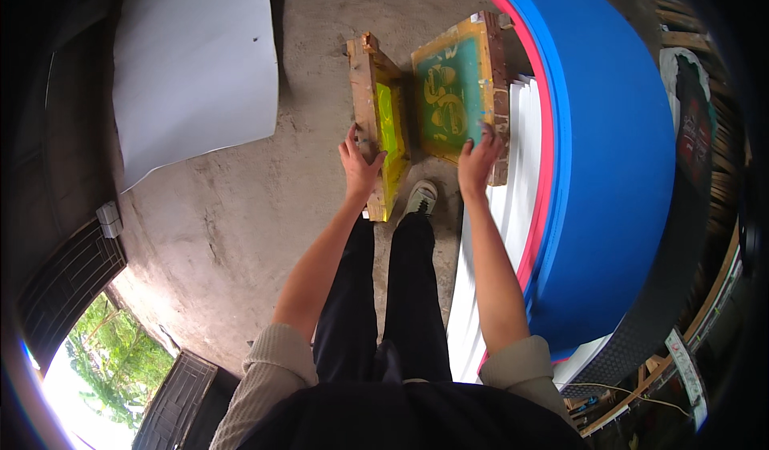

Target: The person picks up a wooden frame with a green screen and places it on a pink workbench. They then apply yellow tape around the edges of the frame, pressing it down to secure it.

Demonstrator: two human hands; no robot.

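My left hand point(360, 166) is closed on the edge of a wooden screen-printing frame with yellow mesh point(364, 90). Its thumb lies on the inner side and the fingers wrap the outer wood. This frame stands on edge, tilted, so its mesh shows only as a narrow strip. My right hand point(478, 162) grips the lower right edge of a second screen-printing frame with green mesh point(465, 66), thumb over the face. Pale curved figures mark the green mesh, which faces me. The two frames stand apart like an open V.
To the right, large blue sheets point(613, 154) curve upright, with a red-pink layer point(547, 146) and white sheets point(517, 202) beside them. A big white sheet point(196, 66) lies at the upper left. My shoe point(422, 198) is on the concrete floor point(216, 242), just below the frames.
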